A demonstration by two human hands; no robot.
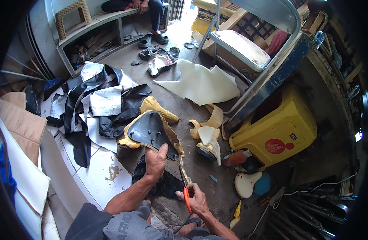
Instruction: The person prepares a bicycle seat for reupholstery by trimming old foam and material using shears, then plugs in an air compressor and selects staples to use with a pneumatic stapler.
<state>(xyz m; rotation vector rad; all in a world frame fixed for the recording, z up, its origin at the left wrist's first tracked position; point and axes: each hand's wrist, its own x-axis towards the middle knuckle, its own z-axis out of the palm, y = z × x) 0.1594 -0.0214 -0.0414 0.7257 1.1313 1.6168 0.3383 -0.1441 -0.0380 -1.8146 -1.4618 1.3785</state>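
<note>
My left hand (155,163) grips the near edge of an upturned saddle, its thumb on the black base (146,130). Short studs stick out of that base, and ragged yellow foam (174,138) rims it. In my right hand (199,200) is a pair of scissors (187,198), fingers wrapped round the orange handles. The blades point up toward the strip of foam at the saddle's near right corner; whether they touch it I cannot tell. Beneath the saddle lies a dark cloth (166,184). Another piece of yellow foam (158,108) sits just behind it.
Black sheet material (78,136) is heaped at left, and a cream foam sheet (204,82) lies ahead. Foam scraps (208,134), a bottle (237,157), a white saddle (247,184) and a yellow-handled tool (237,210) are at right, near a yellow crate (276,134). A person (142,8) sits behind.
</note>
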